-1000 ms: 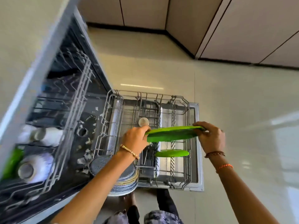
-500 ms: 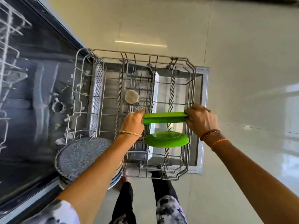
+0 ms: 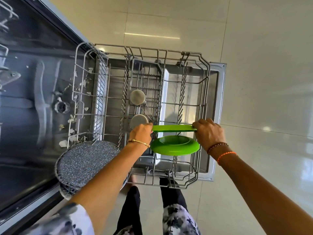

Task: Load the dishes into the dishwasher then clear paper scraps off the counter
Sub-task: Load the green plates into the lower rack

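A green plate (image 3: 174,128) stands on edge in the pulled-out lower dishwasher rack (image 3: 201,85). My left hand (image 3: 141,134) grips its left rim and my right hand (image 3: 209,133) grips its right rim. A second green plate (image 3: 174,146) leans in the rack tines just in front of it. A stack of speckled grey plates (image 3: 83,163) stands at the rack's near left corner, under my left forearm.
Two round metal strainers (image 3: 137,97) lie in the rack's middle section. Paper scraps (image 3: 72,119) litter the dishwasher tub floor at the left. The open dishwasher door (image 3: 218,106) lies under the rack. Beige floor tiles surround it; my legs stand at the near edge.
The view has tilted down and moved closer to the rack. The held green plate has sunk lower into the rack, just behind the other green plate.
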Demonstrator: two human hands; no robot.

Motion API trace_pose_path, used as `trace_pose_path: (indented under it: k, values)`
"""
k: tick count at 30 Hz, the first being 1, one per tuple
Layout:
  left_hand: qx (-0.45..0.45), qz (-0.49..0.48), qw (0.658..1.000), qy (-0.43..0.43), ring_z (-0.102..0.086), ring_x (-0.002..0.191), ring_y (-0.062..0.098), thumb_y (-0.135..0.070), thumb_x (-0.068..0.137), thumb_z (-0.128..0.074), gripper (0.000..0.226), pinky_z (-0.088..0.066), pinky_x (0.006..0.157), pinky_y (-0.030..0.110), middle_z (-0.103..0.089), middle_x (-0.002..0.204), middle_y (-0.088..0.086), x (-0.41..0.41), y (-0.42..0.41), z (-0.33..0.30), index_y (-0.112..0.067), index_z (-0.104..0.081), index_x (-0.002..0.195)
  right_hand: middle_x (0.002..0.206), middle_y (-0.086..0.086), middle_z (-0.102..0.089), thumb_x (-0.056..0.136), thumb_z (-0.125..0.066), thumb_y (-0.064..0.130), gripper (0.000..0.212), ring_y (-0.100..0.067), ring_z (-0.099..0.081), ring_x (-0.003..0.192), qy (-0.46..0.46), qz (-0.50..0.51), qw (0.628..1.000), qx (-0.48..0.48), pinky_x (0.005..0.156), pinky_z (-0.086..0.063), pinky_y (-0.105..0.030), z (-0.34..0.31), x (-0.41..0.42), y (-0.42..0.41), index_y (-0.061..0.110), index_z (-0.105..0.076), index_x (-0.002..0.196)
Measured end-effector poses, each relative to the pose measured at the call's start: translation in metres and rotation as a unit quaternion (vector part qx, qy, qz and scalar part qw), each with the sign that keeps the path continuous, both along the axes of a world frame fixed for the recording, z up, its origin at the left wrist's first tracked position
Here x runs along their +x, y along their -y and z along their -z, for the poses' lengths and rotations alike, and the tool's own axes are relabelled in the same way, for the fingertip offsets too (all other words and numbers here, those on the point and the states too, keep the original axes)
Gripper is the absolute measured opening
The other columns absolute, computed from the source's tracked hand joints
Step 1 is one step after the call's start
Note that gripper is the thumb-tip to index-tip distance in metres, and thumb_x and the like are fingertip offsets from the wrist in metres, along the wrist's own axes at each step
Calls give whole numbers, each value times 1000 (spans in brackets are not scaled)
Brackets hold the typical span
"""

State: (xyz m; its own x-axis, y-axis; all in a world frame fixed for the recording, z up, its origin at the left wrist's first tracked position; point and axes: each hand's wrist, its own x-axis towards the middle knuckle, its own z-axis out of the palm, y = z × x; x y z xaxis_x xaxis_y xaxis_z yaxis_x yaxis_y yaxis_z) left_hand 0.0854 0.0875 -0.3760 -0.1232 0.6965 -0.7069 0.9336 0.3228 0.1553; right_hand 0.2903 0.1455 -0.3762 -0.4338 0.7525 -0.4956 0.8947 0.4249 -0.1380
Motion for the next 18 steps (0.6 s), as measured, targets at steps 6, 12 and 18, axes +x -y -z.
trace_pose_path:
  k: [6, 12, 18]
  values:
    - [12, -35, 994, 104, -52, 119, 25, -6, 93, -49, 34, -40, 100, 30, -52, 133, 10, 22, 4, 13, -4, -51, 127, 114, -2, -63, 96, -43, 16, 25, -22, -48, 117, 80, -52, 995, -34, 90, -44, -33, 8, -1, 13, 14, -60, 114]
    - [62, -86, 987, 120, -41, 129, 26, 10, 86, -48, 49, -32, 106, 27, -44, 140, 11, 36, 24, 18, -4, -46, 133, 117, -2, -62, 94, -41, 11, 28, -24, -46, 117, 63, -47, 996, -33, 95, -38, -33, 13, -1, 27, 15, -60, 115]
    - [43, -77, 990, 107, -36, 133, 23, 12, 84, -47, 60, -34, 109, 32, -39, 145, 6, 16, 41, 24, -13, -40, 139, 117, -1, -61, 93, -41, 12, 31, -23, -46, 117, 54, -36, 997, -31, 93, -37, -31, 17, -1, 34, 18, -60, 117]
